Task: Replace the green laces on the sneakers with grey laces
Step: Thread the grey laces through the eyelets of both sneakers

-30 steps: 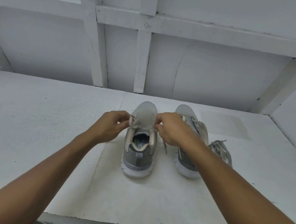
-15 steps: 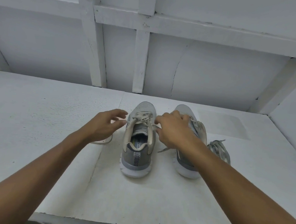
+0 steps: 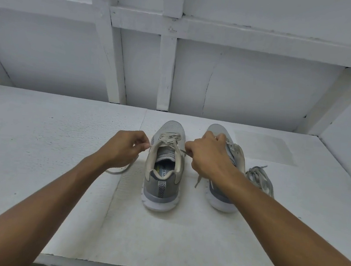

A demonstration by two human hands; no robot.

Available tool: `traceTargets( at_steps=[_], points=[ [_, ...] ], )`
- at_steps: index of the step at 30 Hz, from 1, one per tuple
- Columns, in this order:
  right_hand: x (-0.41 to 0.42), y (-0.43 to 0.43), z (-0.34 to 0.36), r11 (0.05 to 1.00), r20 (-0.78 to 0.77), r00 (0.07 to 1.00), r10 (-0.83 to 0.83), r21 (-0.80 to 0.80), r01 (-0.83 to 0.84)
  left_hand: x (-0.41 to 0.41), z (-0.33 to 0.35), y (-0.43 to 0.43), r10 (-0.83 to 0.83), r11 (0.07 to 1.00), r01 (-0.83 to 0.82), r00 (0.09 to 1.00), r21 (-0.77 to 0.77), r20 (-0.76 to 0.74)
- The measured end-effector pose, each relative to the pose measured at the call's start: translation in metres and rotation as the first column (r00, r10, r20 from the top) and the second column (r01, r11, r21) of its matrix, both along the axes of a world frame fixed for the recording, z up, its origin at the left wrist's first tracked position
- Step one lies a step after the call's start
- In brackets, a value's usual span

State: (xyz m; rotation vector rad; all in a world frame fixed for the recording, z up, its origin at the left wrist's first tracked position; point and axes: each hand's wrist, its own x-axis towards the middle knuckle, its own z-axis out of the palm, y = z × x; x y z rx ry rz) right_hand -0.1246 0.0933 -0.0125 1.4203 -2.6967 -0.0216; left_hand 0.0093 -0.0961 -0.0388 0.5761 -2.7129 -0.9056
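Two grey mesh sneakers, white foam soles, on a rough white tabletop [image 3: 41, 141]: left sneaker [image 3: 160, 188] central, right sneaker [image 3: 219, 203] at its 3 o'clock. One flat pale lace [image 3: 169, 138] criss-crossed through the left sneaker, ends pinched at 9 o'clock by left hand [image 3: 123, 149], at 3 o'clock by right hand [image 3: 209, 155]. One loose tangle of grey laces [image 3: 260, 179] at 3 o'clock of the pair.

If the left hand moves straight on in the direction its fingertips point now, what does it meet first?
Most likely the side of the sneaker between the hands, just beyond the lace that the left hand pinches, although depth is hard to judge here.
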Motion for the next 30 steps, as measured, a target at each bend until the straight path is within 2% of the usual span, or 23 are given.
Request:
traceTargets(
  at_steps=[4, 7, 9, 11, 14, 21, 27, 30],
  points=[
    [0.001, 0.001, 0.002, 1.0, 0.034, 0.999, 0.0, -0.031, 0.001, 0.0, -0.001, 0.002, -0.015, 0.999, 0.019, 0.994, 0.034, -0.108],
    [0.01, 0.0, 0.005, 0.966, 0.054, 0.996, 0.075, -0.251, -0.059, 0.0, 0.003, 0.008, -0.116, 0.993, 0.104, 0.968, -0.064, -0.223],
    [0.018, -0.005, 0.007, 0.931, 0.057, 0.986, 0.158, -0.341, -0.13, -0.002, 0.004, 0.012, -0.191, 0.977, 0.166, 0.963, -0.135, -0.191],
    [0.022, -0.012, 0.006, 0.948, 0.095, 0.976, 0.197, -0.27, -0.166, -0.005, 0.002, 0.013, -0.221, 0.964, 0.193, 0.964, -0.18, -0.15],
    [0.022, -0.019, 0.003, 0.979, 0.096, 0.981, 0.168, -0.128, -0.156, -0.006, -0.003, 0.014, -0.226, 0.963, 0.193, 0.958, -0.189, -0.175],
    [0.023, -0.028, -0.006, 0.982, -0.049, 0.987, 0.156, -0.101, -0.16, -0.004, -0.016, 0.014, -0.229, 0.949, 0.16, 0.942, -0.271, -0.245],
    [0.016, -0.019, -0.023, 0.911, 0.205, 0.955, 0.216, -0.394, -0.122, -0.014, -0.015, 0.022, -0.197, 0.88, 0.082, 0.959, -0.469, -0.202],
    [0.016, -0.018, -0.024, 0.902, 0.238, 0.944, 0.226, -0.417, -0.111, -0.023, -0.016, 0.026, -0.217, 0.824, 0.061, 0.952, -0.563, -0.215]
  ],
)
